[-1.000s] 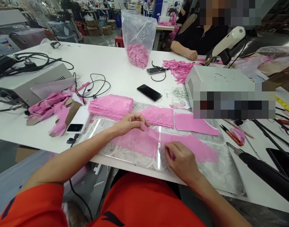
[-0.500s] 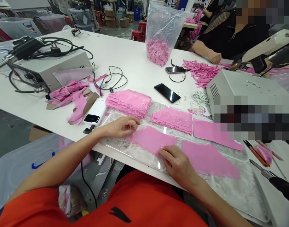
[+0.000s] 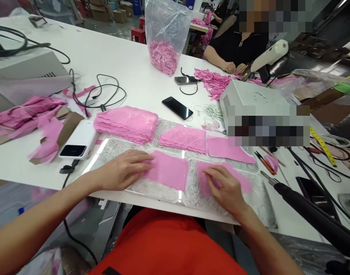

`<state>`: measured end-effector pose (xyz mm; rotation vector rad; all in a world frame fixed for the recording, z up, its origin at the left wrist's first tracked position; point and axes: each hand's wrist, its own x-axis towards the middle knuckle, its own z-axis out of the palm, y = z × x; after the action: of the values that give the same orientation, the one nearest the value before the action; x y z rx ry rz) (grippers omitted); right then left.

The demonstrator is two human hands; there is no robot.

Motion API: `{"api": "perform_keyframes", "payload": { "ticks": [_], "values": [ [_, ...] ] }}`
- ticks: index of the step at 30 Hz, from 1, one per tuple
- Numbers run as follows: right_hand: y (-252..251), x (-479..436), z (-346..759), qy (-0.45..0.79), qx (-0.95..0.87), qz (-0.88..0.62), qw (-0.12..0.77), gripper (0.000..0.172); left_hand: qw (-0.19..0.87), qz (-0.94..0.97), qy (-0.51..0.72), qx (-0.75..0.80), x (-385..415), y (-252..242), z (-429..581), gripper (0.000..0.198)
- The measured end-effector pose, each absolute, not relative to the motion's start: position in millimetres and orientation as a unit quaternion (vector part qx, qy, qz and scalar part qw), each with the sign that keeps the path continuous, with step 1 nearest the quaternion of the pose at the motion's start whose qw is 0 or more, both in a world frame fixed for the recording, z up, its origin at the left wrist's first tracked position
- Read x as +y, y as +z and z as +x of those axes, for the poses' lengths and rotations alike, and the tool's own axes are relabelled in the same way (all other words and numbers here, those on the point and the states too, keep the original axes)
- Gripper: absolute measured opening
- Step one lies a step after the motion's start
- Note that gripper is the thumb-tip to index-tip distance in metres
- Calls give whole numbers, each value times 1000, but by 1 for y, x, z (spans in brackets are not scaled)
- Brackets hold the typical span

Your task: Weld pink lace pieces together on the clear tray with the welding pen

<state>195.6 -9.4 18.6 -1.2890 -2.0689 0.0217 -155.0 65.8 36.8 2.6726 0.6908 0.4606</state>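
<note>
So the left pink sheet [image 3: 170, 172] and right pink sheet [image 3: 244, 181] are looking like smooth, matt cloth, slightly see-through. The back-left stack [image 3: 126, 124] and the middle stack [image 3: 186, 139] are showing proper lace, all bumpy and rough. Under them, the board [image 3: 114, 147] is throwing glossy streaks, like clear plastic over something mottled. The counter [image 3: 106, 47] is looking smooth with a soft sheen. The bag [image 3: 166, 23] is shining all crinkly, totally see-through plastic. The phone [image 3: 177, 107] is going full glossy, and the power bank [image 3: 84, 135] is showing smooth white plastic with a shiny dark panel. The grey box [image 3: 255, 95] is looking like painted metal, and the brown scrap [image 3: 70, 126] like matt cardboard.
</note>
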Motion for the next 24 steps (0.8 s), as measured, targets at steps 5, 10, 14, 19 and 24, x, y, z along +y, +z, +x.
{"api": "perform_keyframes", "payload": {
  "ticks": [5, 10, 14, 19, 24],
  "values": [
    [19, -21, 251, -42, -754, -570, 325, 20, 148, 960, 147, 186, 65, 23, -108, 35],
    [11, -37, 275, -74, -753, -583, 296, 18, 97, 975, 85, 180, 76, 20, -76, 40],
    [2, -45, 289, -69, -742, -595, 301, 19, 77, 978, 89, 173, 73, 29, -61, 37],
    [-2, -49, 309, -62, -710, -624, 321, 21, 84, 985, 91, 119, 66, 30, -20, 39],
    [-5, -55, 322, -50, -696, -646, 310, 31, 68, 993, 65, 74, 68, 15, 11, 43]
  ]
}}
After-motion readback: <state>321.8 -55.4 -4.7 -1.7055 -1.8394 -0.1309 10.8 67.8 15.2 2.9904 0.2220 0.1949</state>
